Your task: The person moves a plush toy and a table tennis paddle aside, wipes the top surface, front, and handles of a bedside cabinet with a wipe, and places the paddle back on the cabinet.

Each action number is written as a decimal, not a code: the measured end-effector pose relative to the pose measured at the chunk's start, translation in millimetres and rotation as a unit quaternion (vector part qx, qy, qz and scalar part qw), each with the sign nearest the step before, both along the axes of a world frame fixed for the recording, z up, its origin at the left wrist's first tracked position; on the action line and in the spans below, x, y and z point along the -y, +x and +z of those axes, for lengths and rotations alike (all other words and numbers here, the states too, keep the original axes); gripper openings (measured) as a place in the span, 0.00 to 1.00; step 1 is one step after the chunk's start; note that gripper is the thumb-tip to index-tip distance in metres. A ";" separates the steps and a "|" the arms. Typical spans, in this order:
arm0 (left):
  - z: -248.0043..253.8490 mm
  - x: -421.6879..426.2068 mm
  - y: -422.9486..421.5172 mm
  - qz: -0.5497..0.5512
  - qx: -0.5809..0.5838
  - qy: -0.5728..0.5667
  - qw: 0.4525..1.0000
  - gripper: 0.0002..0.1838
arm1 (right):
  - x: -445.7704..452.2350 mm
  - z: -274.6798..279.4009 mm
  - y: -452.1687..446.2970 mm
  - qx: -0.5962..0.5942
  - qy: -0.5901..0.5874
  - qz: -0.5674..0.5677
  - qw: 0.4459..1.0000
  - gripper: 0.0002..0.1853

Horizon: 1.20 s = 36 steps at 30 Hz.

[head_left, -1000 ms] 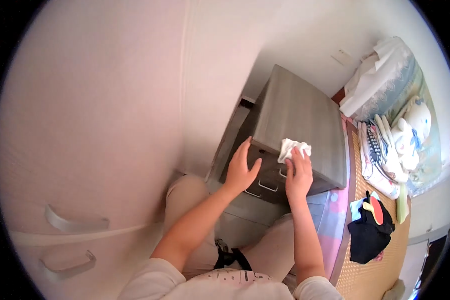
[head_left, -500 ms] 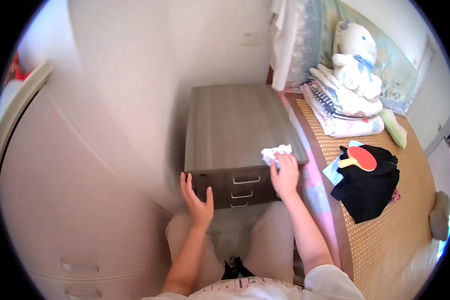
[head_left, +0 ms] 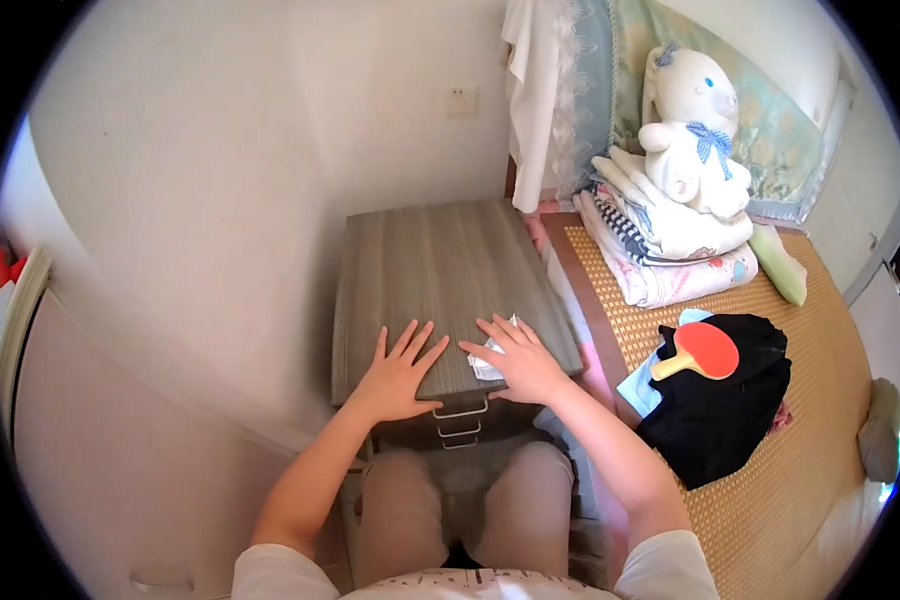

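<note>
A grey wood-grain drawer cabinet stands before my knees, with several silver handles on its dark front. My left hand lies on the near part of its top, fingers spread and the thumb at the front edge. Across from it, my right hand rests palm down near the front right corner, its fingers spread too. Partly hidden beneath that hand is a crumpled white tissue, pressed against the cabinet top.
To the right is a bed with a woven mat. On it are a red table tennis paddle on black clothing, and a white plush toy on folded bedding. A pale drawer unit stands at left.
My left hand has moved from beside the front left corner onto the cabinet top. My right hand has flattened over the tissue and shifted left in view. The camera view has shifted too.
</note>
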<state>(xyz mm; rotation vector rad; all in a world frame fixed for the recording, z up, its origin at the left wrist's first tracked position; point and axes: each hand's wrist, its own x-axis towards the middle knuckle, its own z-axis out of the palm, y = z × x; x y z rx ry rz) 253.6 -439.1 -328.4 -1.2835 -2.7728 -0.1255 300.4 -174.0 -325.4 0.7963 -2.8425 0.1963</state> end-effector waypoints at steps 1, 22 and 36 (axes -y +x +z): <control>4.0 -2.4 -2.2 -0.012 0.005 0.007 1.000 0.58 | 0.9 2.5 -0.6 0.001 -0.005 -0.005 1.000 0.53; 16.1 -25.0 -16.5 -0.071 0.082 0.094 0.990 0.55 | -174.4 33.1 152.2 0.007 -0.048 -0.383 0.923 0.18; 1.2 -12.1 -5.1 -0.013 0.052 0.205 0.977 0.69 | 48.8 17.9 3.8 -0.233 -0.168 0.064 0.956 0.18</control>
